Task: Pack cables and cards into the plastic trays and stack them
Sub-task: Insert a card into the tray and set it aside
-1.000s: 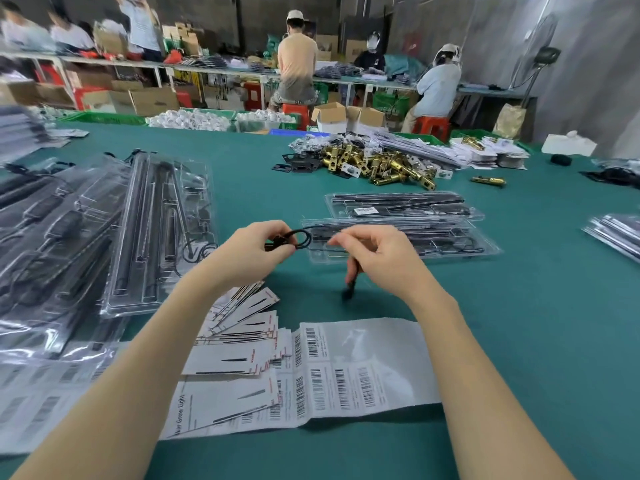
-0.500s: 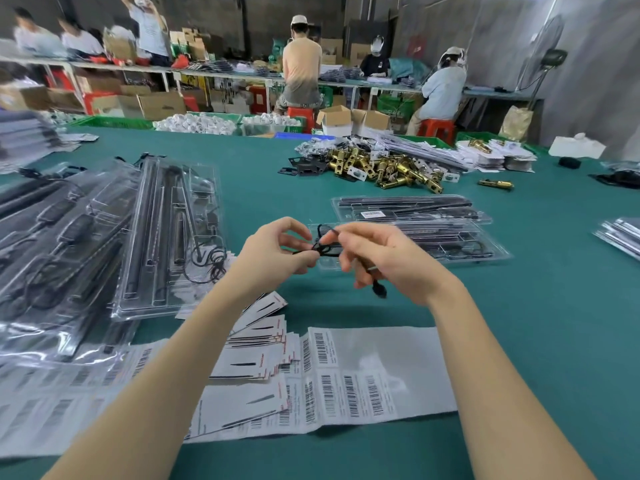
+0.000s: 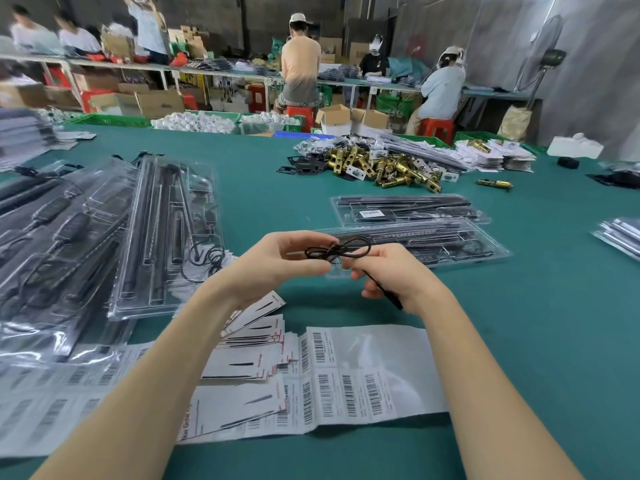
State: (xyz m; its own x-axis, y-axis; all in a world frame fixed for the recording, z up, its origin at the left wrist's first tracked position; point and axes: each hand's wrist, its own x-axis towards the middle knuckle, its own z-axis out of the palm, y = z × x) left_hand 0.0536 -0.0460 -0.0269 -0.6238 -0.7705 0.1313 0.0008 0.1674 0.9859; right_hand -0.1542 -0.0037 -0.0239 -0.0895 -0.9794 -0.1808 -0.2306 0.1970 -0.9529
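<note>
**Above the green counter: cable held in both hands**

Above the counter (image 3: 519, 341), centre: thin black cable (image 3: 341, 250), looped, held clear of the surface. Left hand (image 3: 277, 265) pinches the loops between thumb and fingertips. Right hand (image 3: 391, 275) curls round the cable's tail, whose plug end hangs below the palm. Just beyond the hands: two filled trays (image 3: 408, 216), side by side. Left: open tray (image 3: 166, 237) overlapping a heap of others. Near edge: cards (image 3: 252, 351) fanned beside barcode label sheet (image 3: 363, 375).
</note>
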